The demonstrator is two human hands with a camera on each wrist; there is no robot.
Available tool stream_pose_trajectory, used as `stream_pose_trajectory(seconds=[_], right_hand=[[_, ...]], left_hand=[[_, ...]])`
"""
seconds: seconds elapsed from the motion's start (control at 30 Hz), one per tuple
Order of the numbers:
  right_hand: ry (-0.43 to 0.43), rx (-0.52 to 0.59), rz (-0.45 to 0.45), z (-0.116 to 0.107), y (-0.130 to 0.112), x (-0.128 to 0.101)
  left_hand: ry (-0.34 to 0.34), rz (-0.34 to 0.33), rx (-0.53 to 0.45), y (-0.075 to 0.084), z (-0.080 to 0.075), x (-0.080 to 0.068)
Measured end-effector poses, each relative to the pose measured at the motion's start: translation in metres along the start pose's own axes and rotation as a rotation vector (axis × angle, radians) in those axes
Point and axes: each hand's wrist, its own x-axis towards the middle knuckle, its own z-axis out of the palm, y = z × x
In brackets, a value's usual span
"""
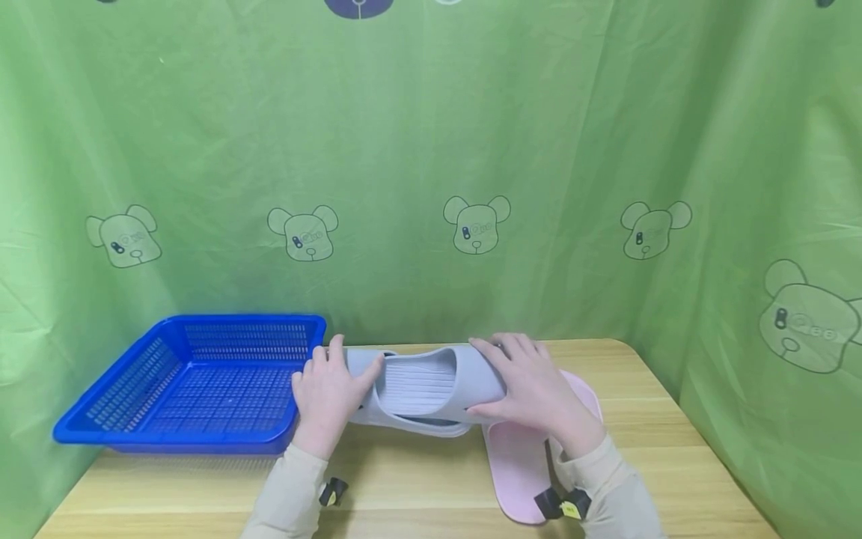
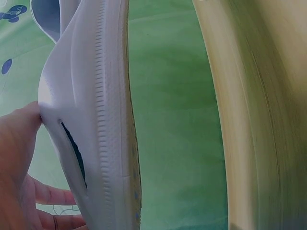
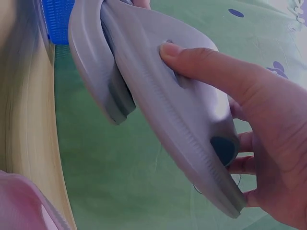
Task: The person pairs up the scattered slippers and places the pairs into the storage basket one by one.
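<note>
Blue plastic, the basket (image 1: pixel 195 378) sits at the left end of the wooden bench (image 1: pixel 673 442) with nothing lying in it as far as the head view shows, so no footwear has gone into it yet. Just right of its near corner, the left hand (image 1: pixel 328 397) curls its fingers and thumb around one end of the grey slippers (image 1: pixel 424 385); the left wrist view shows the palm and fingers (image 2: pixel 48 196) against the sole edge. The grey slippers seem to be a pair held sole to sole, lifted clear of the bench, lying crosswise between the two hands; the right wrist view shows two grey soles (image 3: pixel 158 96) stacked together. The right hand (image 1: pixel 532 389) clamps the other end, thumb (image 3: pixel 211 67) pressed on one face and the other fingers wrapped behind. Beneath that hand and forearm, a pink slipper (image 1: pixel 515 464) rests flat on the bench, untouched. By my reading, the grey pair is gathered and in hand beside the basket, while the pink slipper is left to be dealt with; whether a second pink one lies under the wrist I cannot tell.
</note>
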Motion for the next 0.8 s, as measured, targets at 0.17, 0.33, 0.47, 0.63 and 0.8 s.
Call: stream_pose_trajectory(seconds=[0.17,0.33,0.47,0.63,0.8], right_hand=[[0.018,-0.022,-0.013,0.002,-0.003,0.001],[0.029,-0.043,-0.024,0.005,-0.006,0.003],[0.034,-0.053,-0.027,0.007,-0.008,0.004],[0.049,-0.054,-0.033,0.011,-0.009,0.004],[0.052,-0.061,-0.044,0.016,-0.009,0.005]], left_hand=[[0.018,-0.001,0.000,0.001,0.001,-0.002],[0.024,0.015,0.011,0.003,0.004,-0.005],[0.032,0.031,0.033,0.005,0.007,-0.006],[0.037,0.028,0.041,0.005,0.007,-0.007],[0.039,0.035,0.052,0.006,0.008,-0.007]])
